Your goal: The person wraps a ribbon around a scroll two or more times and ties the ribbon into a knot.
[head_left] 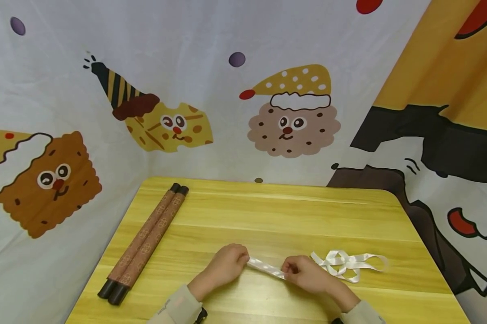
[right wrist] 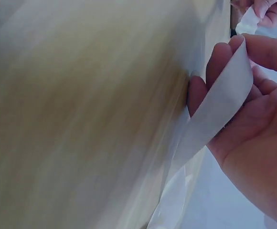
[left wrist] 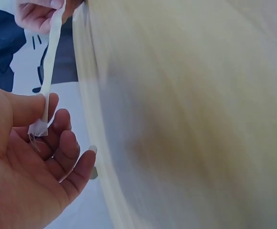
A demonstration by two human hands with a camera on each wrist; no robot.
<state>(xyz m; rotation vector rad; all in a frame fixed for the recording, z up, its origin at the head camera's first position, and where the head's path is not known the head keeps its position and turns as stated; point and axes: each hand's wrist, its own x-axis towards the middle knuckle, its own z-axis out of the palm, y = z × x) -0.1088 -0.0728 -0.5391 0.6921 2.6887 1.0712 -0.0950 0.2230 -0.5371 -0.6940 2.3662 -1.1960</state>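
A white ribbon (head_left: 266, 267) is stretched between the two hands above the table. My left hand (head_left: 226, 265) pinches one end between thumb and forefinger; in the left wrist view the ribbon's frayed end (left wrist: 38, 128) pokes out below the thumb of the left hand (left wrist: 31, 152). My right hand (head_left: 308, 274) pinches the ribbon farther along. In the right wrist view a length of ribbon (right wrist: 215, 112) hangs from the fingertips across the palm of the right hand (right wrist: 258, 124). Right of that hand, looped white ribbon (head_left: 342, 262) lies on the table.
Two long rolls (head_left: 148, 243) in brown patterned wrap with black ends lie side by side on the left of the wooden table (head_left: 292, 211). Behind the table and at its sides hangs a cloth (head_left: 195, 54) printed with cartoon figures.
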